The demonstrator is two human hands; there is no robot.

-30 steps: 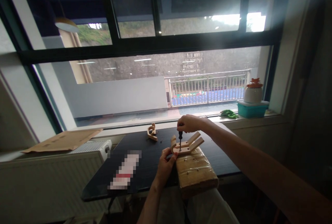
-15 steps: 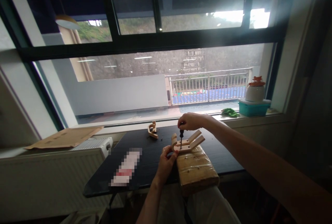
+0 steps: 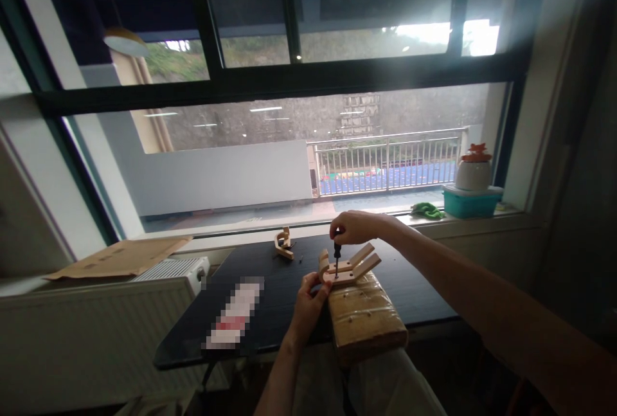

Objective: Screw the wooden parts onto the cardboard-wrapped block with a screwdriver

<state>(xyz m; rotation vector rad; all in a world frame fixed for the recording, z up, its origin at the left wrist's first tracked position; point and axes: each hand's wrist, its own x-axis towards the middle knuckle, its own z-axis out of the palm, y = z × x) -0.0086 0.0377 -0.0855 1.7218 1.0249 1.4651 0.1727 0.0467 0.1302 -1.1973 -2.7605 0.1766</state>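
Observation:
A pale wooden bracket point(image 3: 348, 266) with two prongs lies on a brown wrapped block point(image 3: 365, 321) at the near edge of a black table point(image 3: 279, 300). My right hand point(image 3: 353, 227) is closed round the top of a small black screwdriver point(image 3: 337, 255), which stands upright with its tip on the bracket. My left hand point(image 3: 308, 303) grips the bracket's left end and holds it down on the block.
A second small wooden piece point(image 3: 283, 243) sits at the table's far edge with tiny dark bits beside it. A blurred flat packet point(image 3: 234, 313) lies on the left of the table. A radiator point(image 3: 96, 332) with cardboard point(image 3: 120, 257) stands left; a teal box point(image 3: 470, 202) is on the sill.
The view shifted slightly. Both hands stay on the screwdriver and the bracket, with my right hand a little higher than a second ago.

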